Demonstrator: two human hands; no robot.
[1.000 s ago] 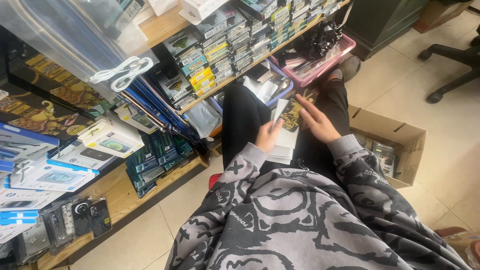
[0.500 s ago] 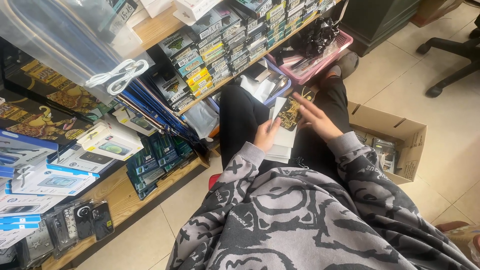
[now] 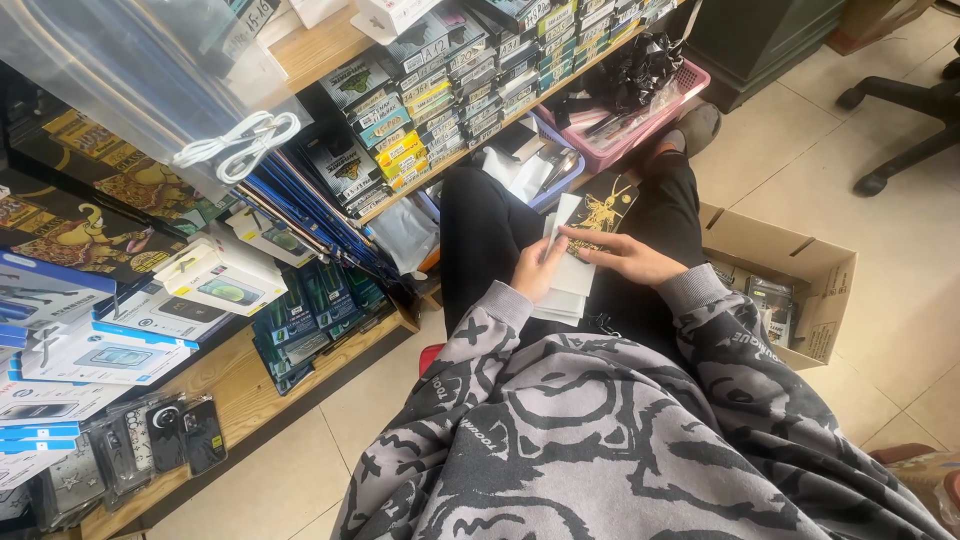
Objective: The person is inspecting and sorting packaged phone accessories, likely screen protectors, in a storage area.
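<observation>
I sit with my knees up in the middle of the frame, and both hands meet over my lap. My left hand grips the left edge of a small stack of white cards, fingers curled around it from below and thumb on top. My right hand lies across the stack from the right, fingers stretched flat and narrow, the tips pressing on the top white card — holding it down rather than pinching it. Just above the stack, touching its upper edge, rests a black card with a gold figure on my right thigh.

To the right of the frame an open cardboard box stands on the tiled floor, with small packets inside. In the upper middle a pink basket holds black cables, and beside it a blue basket holds pale packets. Wooden shelves run along the left, stacked with boxed phone accessories — a clear bag with a white cable hangs at the upper left.
</observation>
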